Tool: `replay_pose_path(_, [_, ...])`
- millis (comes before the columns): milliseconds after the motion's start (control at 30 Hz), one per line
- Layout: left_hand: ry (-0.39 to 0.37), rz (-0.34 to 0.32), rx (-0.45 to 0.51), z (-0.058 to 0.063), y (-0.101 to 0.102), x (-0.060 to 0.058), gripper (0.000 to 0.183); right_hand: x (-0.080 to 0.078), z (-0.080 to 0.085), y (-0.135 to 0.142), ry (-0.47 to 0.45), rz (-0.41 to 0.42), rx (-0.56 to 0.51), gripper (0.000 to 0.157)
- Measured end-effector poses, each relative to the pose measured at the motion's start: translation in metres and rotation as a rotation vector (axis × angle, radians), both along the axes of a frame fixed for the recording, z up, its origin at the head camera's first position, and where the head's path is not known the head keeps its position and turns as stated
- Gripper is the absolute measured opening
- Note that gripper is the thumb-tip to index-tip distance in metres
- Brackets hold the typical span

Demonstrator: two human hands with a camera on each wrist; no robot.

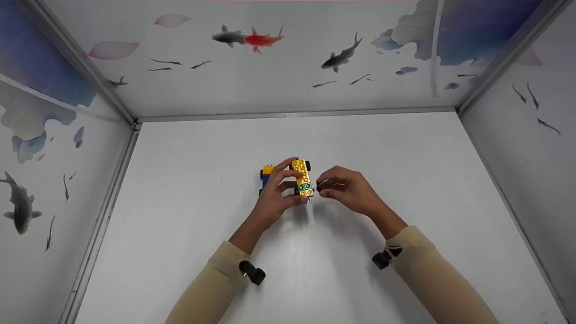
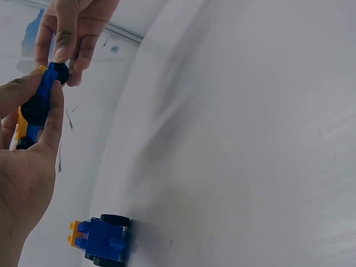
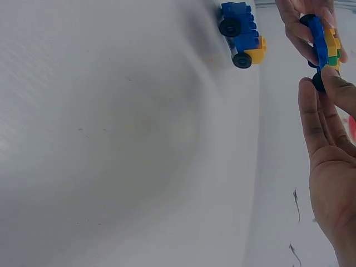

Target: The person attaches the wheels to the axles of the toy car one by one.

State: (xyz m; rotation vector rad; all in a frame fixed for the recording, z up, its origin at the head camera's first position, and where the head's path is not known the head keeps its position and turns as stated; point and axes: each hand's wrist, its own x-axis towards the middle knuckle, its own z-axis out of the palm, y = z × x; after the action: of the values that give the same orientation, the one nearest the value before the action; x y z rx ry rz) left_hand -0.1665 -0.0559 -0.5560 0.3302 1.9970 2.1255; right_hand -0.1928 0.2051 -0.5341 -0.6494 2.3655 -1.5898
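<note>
My left hand (image 1: 273,195) grips a toy brick car (image 1: 300,168) by its sides, above the white table. Yellow studded bricks and a green patterned one top its blue base (image 3: 321,41). Between the thumb and fingertips of my right hand (image 1: 351,188) is a small black wheel (image 3: 319,82). That wheel is right at the car's near right corner, where a short axle stub sticks out in the head view. Other black wheels show on the car, partly covered by the left fingers.
A second toy car (image 2: 104,239), blue with yellow bricks and black wheels, stands on the table (image 1: 189,202) behind my left hand. White panels (image 1: 288,90) printed with fish enclose the table at the back and both sides.
</note>
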Motion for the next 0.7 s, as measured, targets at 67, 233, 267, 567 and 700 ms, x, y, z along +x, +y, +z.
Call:
replay_pose_path(67, [0.003,-0.002,0.001,-0.0006,0.0002,0.0001,0.051,0.0006,0.0010,-0.0003,0.005,0.006,0.000,0.030])
replay_pose_path(233, [0.017,-0.010,-0.002,-0.0028,0.0007,0.0007,0.051,0.0014,0.0004,-0.0010,0.022,0.030,-0.024,0.032])
replay_pose_path(267, [0.020,-0.011,-0.006,-0.0031,0.0007,0.0008,0.051,0.0015,-0.0002,-0.0010,0.029,0.035,-0.031,0.033])
replay_pose_path(567, [0.033,0.003,-0.029,-0.0017,0.0005,0.0027,0.048,0.0044,0.0023,-0.0033,0.083,0.045,-0.031,0.030])
replay_pose_path(700, [0.038,0.012,-0.028,-0.0022,0.0009,0.0025,0.047,0.0068,0.0054,-0.0064,0.099,0.016,0.009,0.030])
